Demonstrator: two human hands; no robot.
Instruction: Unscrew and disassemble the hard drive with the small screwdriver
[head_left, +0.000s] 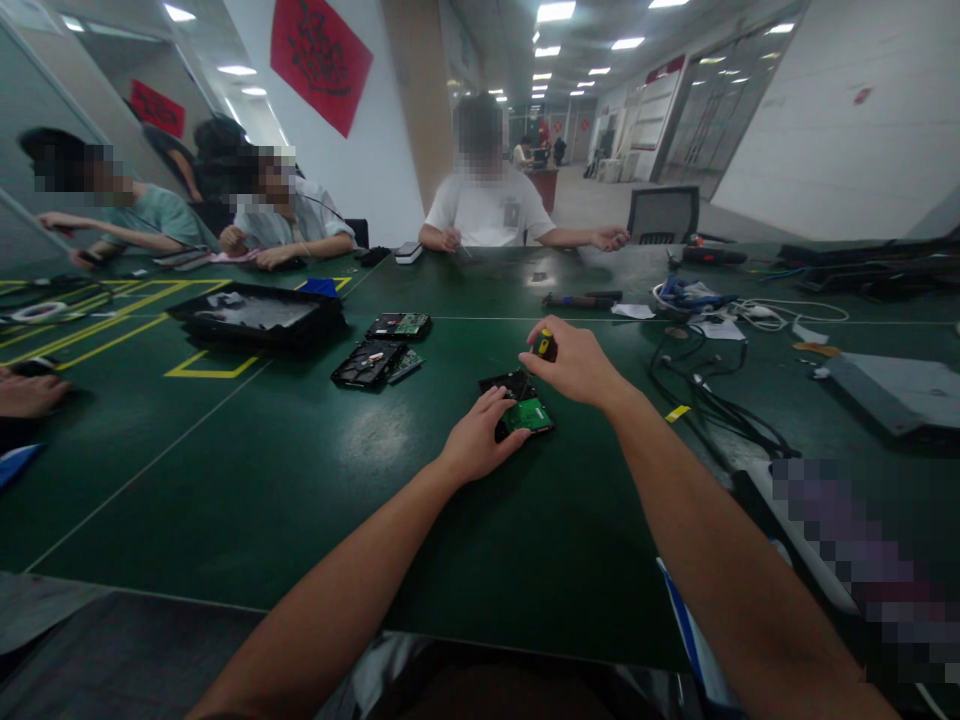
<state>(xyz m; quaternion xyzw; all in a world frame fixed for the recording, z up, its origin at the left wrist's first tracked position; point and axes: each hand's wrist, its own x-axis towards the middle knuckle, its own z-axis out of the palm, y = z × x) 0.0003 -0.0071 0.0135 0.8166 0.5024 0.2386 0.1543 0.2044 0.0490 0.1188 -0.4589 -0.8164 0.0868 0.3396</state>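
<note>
A hard drive with a green circuit board lies on the green table in front of me. My left hand rests on its near left edge, fingers pressed on it, holding it still. My right hand is closed round a screwdriver with a yellow and black handle, held upright above the drive's far side. The screwdriver's tip is hidden behind the drive and my hand.
Two more hard drives lie to the left, beside a black tray. Cables and a grey metal part lie to the right. Three people sit across the table; another person's hand rests at the left edge.
</note>
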